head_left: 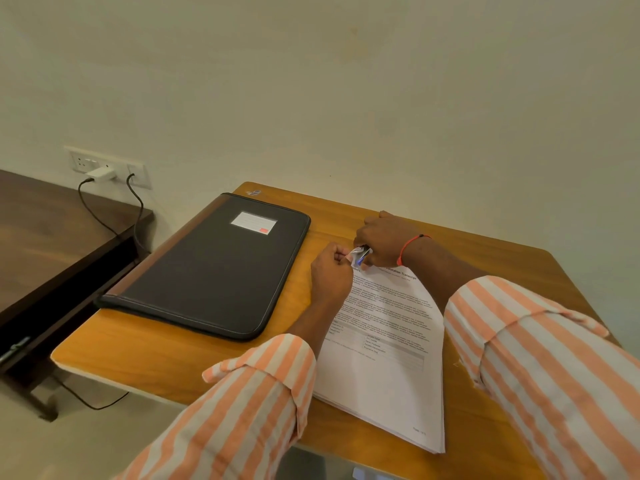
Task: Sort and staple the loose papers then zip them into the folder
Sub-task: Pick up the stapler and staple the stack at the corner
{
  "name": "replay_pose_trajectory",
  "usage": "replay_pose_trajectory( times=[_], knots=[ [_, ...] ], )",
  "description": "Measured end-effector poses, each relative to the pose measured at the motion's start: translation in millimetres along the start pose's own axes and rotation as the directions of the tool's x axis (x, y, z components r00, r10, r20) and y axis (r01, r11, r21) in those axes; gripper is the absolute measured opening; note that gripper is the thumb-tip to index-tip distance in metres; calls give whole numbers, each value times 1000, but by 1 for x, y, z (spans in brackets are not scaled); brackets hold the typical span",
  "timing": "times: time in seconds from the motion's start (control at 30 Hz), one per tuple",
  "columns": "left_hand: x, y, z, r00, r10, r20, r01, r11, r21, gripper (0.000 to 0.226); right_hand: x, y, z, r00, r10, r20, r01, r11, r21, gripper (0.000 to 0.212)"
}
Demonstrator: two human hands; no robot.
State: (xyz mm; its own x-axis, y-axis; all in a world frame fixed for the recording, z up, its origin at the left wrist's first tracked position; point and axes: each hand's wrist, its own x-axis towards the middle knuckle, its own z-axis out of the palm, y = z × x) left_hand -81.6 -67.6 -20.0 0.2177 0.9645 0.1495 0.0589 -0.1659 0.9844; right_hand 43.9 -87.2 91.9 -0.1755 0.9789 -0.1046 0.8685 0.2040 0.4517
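Lying slantwise at the lower centre of the frame, the stack of papers rests flat on the wooden desk, printed side up, its lowest corner close to the desk's near edge. At the stack's upper left corner the right grip is clenched around a small stapler, and the left grip, fingers curled, pinches the paper corner just beside it. Both striped sleeves reach in from the bottom of the frame and cover parts of the sheets. A red thread circles the right wrist. Left of the papers and apart from them, the black zip folder lies closed and flat, a white label on its cover, one long side running along the desk's left edge. Bare wood shows between folder and papers, in front of the folder, and to the right of the stack. At the far left stands a dark wooden table. On the wall above it, a socket panel holds a white charger, with black cables hanging down.
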Motion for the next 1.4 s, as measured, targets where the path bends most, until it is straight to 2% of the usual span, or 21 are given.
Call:
replay_pose_trajectory(
  times=[0.4,0.5,0.6,0.7,0.9,1.0,1.17,1.27,1.4],
  knots=[
    [1,-3,0,1000,11,15,-10,1000,-26,10,1,0,4,1000,6,-23,-6,1000,-3,25],
    [3,-5,1,1000,15,16,-15,1000,-7,12,-3,1,6,1000,9,-24,-8,1000,9,30],
    [4,-6,2,1000,-8,27,8,1000,5,17,-10,4,7,999,47,-24,-46,998,41,37],
    [4,-6,2,999,-30,35,30,1000,2,17,-22,10,7,987,151,-62,-144,984,104,43],
    [8,-4,6,998,-53,41,47,990,132,22,-48,-2,25,873,453,-178,-348,836,424,39],
    [11,1,7,991,-119,67,105,977,185,25,-59,-16,37,851,507,-138,-366,760,538,37],
    [16,10,14,971,-236,46,226,961,160,21,-76,-31,57,827,559,-60,-430,697,574,36],
    [13,14,21,971,-238,5,234,961,149,24,-82,-38,72,810,585,-28,-466,672,576,34],
    [16,12,27,980,-192,46,179,964,198,29,-87,-40,90,814,581,14,-473,648,598,33]
  ],
)
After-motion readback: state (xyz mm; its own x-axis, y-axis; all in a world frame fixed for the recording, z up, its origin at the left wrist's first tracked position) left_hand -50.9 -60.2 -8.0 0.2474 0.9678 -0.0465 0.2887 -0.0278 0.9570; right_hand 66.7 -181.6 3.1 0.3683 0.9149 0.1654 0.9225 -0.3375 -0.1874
